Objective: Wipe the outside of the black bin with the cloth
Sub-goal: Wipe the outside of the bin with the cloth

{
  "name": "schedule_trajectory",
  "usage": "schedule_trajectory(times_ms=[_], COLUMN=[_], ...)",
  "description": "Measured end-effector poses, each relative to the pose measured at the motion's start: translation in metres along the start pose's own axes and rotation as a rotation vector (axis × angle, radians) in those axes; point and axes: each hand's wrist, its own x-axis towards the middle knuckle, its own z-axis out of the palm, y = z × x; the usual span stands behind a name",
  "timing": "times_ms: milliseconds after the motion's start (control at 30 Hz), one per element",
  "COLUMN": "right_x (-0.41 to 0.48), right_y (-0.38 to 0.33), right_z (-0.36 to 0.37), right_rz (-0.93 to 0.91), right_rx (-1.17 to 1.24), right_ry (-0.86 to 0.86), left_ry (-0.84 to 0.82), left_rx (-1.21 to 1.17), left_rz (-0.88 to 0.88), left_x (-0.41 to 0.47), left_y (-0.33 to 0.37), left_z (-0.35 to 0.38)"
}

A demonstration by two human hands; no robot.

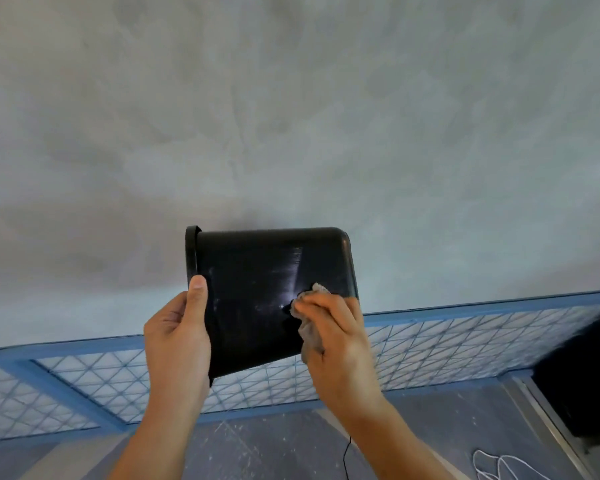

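The black bin (pixel 257 292) is held up in the air in front of a grey plastered wall (pixel 291 116), turned on its side, so that its rim is at the left and its rounded bottom is at the right. One flat side wall of the bin is turned to the camera, and pale streaks and a small bright reflection are seen on it. The bin is found between the two hands. The left hand (pixel 177 336) is closed around the rim end: the thumb is laid along the outside wall, just beside the rim, while the other fingers are hidden behind the bin. The right hand (pixel 336 336) is placed at the lower right part of the same wall, near the bottom edge, and a grey cloth (pixel 310 332) is gripped in it, bunched under the curled fingers and pressed against the black surface. Part of the cloth is seen above the fingers and part is hanging below them. Behind and under the bin, a blue frame with wire mesh panels (pixel 447 341) is seen along the wall. Lower down, a grey floor (pixel 274 448) is visible, with a white cord (pixel 499 467) lying on it at the right, and a dark, blurred object (pixel 582 379) stands at the right edge.
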Motion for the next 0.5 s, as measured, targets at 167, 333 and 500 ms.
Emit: schedule_trajectory(times_ms=[167,333,500], right_x=[0.04,0.052,-0.009], right_y=[0.036,0.045,0.045], right_z=[-0.026,-0.043,-0.045], right_rz=[0.13,0.012,-0.077], right_rx=[-0.074,-0.087,-0.041], right_ry=[0.124,0.089,-0.007], left_ry=[-0.037,-0.015,0.013], left_rx=[0.07,-0.002,-0.083], left_rz=[-0.013,-0.036,-0.039], left_x=[-0.001,0.0,0.005], left_y=[0.011,0.017,0.022], left_z=[0.0,-0.001,-0.007])
